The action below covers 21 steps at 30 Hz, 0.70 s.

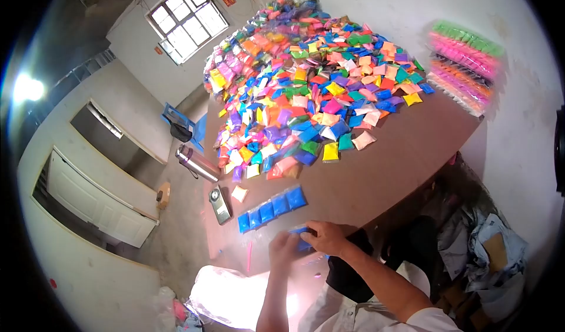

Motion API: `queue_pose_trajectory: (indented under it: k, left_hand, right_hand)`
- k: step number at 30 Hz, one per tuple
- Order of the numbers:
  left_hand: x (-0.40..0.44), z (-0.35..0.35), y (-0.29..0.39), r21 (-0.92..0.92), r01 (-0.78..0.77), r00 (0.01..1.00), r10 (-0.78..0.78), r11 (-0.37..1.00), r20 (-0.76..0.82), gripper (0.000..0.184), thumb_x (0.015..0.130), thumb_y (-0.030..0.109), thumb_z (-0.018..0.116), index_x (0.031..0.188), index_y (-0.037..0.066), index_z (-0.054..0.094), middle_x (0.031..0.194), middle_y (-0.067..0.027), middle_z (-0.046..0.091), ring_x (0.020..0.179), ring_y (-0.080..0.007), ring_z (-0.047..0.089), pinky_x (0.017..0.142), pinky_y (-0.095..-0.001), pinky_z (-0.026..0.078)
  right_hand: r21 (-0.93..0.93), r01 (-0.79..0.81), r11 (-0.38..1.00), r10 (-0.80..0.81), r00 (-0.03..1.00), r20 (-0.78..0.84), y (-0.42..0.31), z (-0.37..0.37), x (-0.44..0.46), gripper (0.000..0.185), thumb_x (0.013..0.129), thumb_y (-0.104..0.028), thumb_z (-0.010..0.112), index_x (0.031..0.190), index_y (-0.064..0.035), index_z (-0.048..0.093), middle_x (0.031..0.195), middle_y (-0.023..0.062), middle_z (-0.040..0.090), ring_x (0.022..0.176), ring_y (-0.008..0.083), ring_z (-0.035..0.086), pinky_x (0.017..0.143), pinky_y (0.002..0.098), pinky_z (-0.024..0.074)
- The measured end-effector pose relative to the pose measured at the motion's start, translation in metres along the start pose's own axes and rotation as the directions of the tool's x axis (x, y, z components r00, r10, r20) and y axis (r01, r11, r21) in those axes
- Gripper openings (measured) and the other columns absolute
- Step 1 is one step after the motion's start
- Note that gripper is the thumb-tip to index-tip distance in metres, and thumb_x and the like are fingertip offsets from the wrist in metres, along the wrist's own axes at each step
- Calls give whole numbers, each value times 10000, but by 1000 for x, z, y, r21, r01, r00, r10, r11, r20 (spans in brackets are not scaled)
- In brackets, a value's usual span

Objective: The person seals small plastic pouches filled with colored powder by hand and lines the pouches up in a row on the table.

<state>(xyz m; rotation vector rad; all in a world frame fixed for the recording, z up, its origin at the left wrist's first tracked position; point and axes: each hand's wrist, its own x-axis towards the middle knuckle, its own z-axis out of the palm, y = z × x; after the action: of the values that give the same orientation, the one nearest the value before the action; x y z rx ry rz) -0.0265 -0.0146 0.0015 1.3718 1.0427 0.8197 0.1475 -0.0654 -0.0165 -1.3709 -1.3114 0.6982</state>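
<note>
Close to the table's near edge, my right hand pinches a small blue packet between thumb and fingers. Beside it, at the packet's left end, is my left hand; motion smears its fingers, so its grip is unclear. Just beyond both hands lies a row of several flat blue packets, side by side in clear plastic. A single cream packet rests a little past that row. Left of my left hand there is a thin pink stick.
A huge heap of colourful packets covers the far part of the brown table. Along its left edge stand a steel flask and a small device with a round dial. Clear plastic bags lie at the near left; stacked packet bundles sit by the wall.
</note>
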Motion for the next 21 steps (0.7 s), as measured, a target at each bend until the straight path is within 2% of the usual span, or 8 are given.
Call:
queue_pose_trajectory:
  k: [2, 4, 6, 8, 12, 15, 17, 21]
  left_hand:
    - [1, 1, 5, -12, -13, 1000, 13, 1000, -10, 84, 994, 122, 682, 997, 39, 692, 884, 31, 667, 803, -42, 576, 746, -222, 465]
    - [-5, 10, 17, -139, 19, 1000, -22, 990, -17, 79, 996, 117, 675, 971, 42, 682, 869, 33, 651, 778, -45, 562, 734, -225, 454]
    - [-10, 20, 31, -132, 68, 997, -74, 989, -35, 83, 998, 118, 671, 974, 40, 682, 870, 29, 648, 778, -48, 562, 736, -225, 454]
    - [-9, 22, 37, -113, 120, 990, -126, 986, -54, 95, 1002, 127, 669, 984, 35, 684, 870, 15, 643, 779, -57, 566, 741, -228, 459]
    - [2, 9, 14, -66, 61, 994, -67, 996, -92, 100, 1006, 135, 668, 984, 39, 684, 868, 9, 650, 768, -63, 571, 725, -231, 465]
    - [10, -7, -4, 35, 21, 999, -19, 999, -46, 118, 1017, 155, 659, 996, 42, 682, 859, 11, 647, 746, -65, 568, 696, -233, 469]
    - [16, -14, -13, 64, 28, 998, -24, 998, -54, 221, 989, 193, 659, 1054, -14, 697, 976, -34, 659, 878, -114, 602, 761, -272, 502]
    - [13, -8, -11, -91, 13, 994, -22, 996, -105, 220, 989, 195, 671, 1062, -10, 702, 971, -28, 662, 878, -111, 606, 765, -267, 504]
  right_hand:
    - [-22, 0, 1000, -1, 999, -45, 4, 5, 2, 242, 907, -257, 710, 1001, -36, 683, 777, 117, 674, 689, 238, 647, 668, 376, 517]
    - [34, -26, 999, 27, 999, -34, 9, 8, 4, 261, 904, -274, 711, 998, -34, 681, 787, 117, 682, 710, 252, 664, 681, 385, 524]
    - [87, -51, 995, 54, 998, -33, 8, 7, 3, 279, 900, -292, 713, 996, -32, 679, 798, 116, 689, 731, 265, 680, 695, 394, 531]
    - [157, -139, 978, 140, 990, 7, 2, 5, 2, 265, 895, -289, 689, 959, -34, 662, 825, 141, 690, 772, 328, 675, 713, 432, 525]
    - [128, 11, 992, -8, 1000, -21, 1, -2, 0, 214, 874, -257, 649, 891, -45, 625, 848, 193, 666, 832, 413, 641, 737, 487, 506]
    - [127, 0, 992, 4, 999, -33, 6, 3, 0, 230, 882, -275, 651, 893, -47, 632, 864, 194, 677, 839, 411, 652, 743, 481, 514]
    - [77, -26, 997, 29, 999, -37, 3, 3, 0, 234, 887, -280, 652, 898, -47, 633, 873, 197, 681, 840, 413, 654, 744, 477, 518]
    - [36, -23, 999, 22, 1000, 15, 7, 5, 4, 242, 902, -290, 656, 929, -51, 636, 891, 204, 691, 853, 414, 667, 748, 468, 527]
